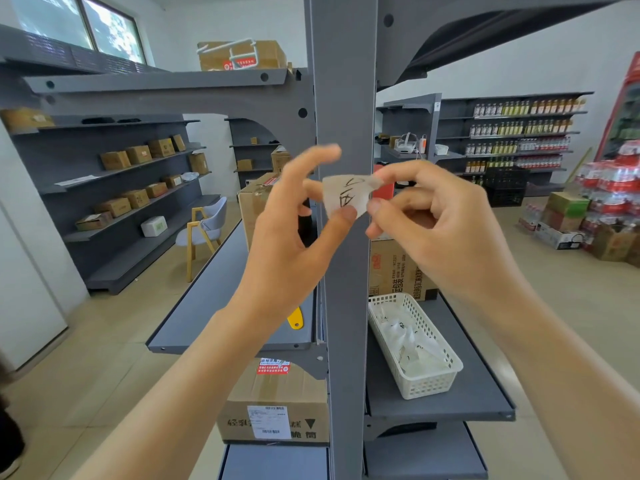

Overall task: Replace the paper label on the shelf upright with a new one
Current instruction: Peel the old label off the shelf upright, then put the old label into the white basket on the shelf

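Observation:
A small white paper label with black handwritten marks is held in front of the grey shelf upright, at about chest height. My left hand pinches its lower left edge between thumb and fingers. My right hand pinches its right side and top corner. The label looks slightly curled and I cannot tell whether it touches the upright. No other label shows on the visible part of the upright.
A white perforated basket holding several paper slips sits on the grey shelf at the lower right. A yellow tool lies on the left shelf. Cardboard boxes stand on the shelves around the upright. Aisles run on both sides.

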`<action>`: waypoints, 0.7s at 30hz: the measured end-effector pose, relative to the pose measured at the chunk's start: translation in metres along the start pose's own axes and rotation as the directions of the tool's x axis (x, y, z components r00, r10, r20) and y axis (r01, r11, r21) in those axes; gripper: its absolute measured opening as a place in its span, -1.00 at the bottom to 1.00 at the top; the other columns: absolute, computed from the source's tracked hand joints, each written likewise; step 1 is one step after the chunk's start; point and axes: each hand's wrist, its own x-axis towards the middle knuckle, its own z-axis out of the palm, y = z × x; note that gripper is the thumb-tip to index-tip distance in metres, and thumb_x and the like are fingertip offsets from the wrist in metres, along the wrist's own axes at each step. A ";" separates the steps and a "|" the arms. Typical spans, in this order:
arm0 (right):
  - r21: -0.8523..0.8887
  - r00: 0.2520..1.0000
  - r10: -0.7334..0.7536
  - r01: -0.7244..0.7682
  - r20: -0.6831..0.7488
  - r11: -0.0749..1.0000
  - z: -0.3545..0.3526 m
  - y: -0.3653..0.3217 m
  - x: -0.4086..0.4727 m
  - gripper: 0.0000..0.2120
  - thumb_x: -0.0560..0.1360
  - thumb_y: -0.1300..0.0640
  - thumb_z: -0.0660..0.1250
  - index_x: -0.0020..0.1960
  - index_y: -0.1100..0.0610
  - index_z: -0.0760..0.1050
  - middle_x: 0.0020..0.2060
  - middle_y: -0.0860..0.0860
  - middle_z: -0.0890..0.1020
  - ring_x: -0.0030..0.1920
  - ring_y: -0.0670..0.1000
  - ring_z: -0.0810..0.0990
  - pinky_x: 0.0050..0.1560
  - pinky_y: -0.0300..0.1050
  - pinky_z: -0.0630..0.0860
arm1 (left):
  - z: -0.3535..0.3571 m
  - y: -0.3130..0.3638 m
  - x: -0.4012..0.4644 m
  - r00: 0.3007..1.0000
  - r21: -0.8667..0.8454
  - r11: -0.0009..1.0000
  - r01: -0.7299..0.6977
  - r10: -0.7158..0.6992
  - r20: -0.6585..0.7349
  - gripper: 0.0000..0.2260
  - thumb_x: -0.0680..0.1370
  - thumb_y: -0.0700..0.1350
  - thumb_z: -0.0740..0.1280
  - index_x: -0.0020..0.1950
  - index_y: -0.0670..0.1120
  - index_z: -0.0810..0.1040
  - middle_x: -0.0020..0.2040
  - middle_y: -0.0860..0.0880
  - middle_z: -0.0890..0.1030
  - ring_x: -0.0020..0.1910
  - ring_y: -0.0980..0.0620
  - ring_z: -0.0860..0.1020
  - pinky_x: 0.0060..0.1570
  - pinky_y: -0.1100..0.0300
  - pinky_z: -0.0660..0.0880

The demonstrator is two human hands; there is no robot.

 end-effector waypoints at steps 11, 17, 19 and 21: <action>0.195 0.963 0.269 -0.264 0.003 0.945 0.001 0.006 0.001 -0.84 0.60 0.14 0.39 0.16 0.02 0.49 -0.20 0.01 0.78 -0.20 -0.04 0.74 -0.09 -0.03 0.62 | 0.004 0.003 -0.009 0.984 -0.068 0.983 0.172 -0.167 0.062 -0.36 0.46 -0.06 0.55 0.41 0.13 0.27 -0.23 0.29 0.68 -0.01 0.19 0.63 0.15 0.34 0.46; 0.006 0.991 0.127 -0.127 -0.048 0.992 0.001 0.007 -0.004 -0.90 0.62 0.21 0.34 0.01 0.03 0.49 -0.23 0.06 0.74 -0.22 -0.03 0.70 -0.11 0.08 0.65 | 0.008 0.006 -0.014 0.999 0.187 0.982 0.010 -0.016 0.030 -0.72 0.49 -0.01 0.49 0.16 0.15 0.55 -0.14 0.36 0.58 0.02 0.13 0.61 0.07 0.52 0.34; -0.058 0.992 0.123 -0.124 -0.020 0.991 0.001 0.008 -0.006 -0.85 0.63 0.18 0.33 0.09 -0.04 0.62 -0.18 -0.09 0.71 -0.20 -0.08 0.63 -0.03 0.00 0.62 | 0.008 0.005 -0.013 1.000 0.253 0.967 0.001 0.003 -0.018 -0.73 0.48 0.02 0.50 0.17 0.10 0.67 -0.16 0.31 0.59 -0.05 0.08 0.60 -0.02 0.48 0.39; -0.168 0.991 0.135 -0.132 0.003 0.977 0.002 0.008 -0.010 -0.72 0.62 0.08 0.35 0.28 -0.16 0.60 -0.10 -0.24 0.62 -0.13 -0.17 0.50 0.09 -0.13 0.50 | 0.009 0.004 -0.011 0.999 0.277 0.960 -0.031 0.041 -0.031 -0.80 0.49 0.03 0.49 0.10 0.08 0.73 -0.18 0.19 0.65 -0.12 0.06 0.58 -0.10 0.26 0.50</action>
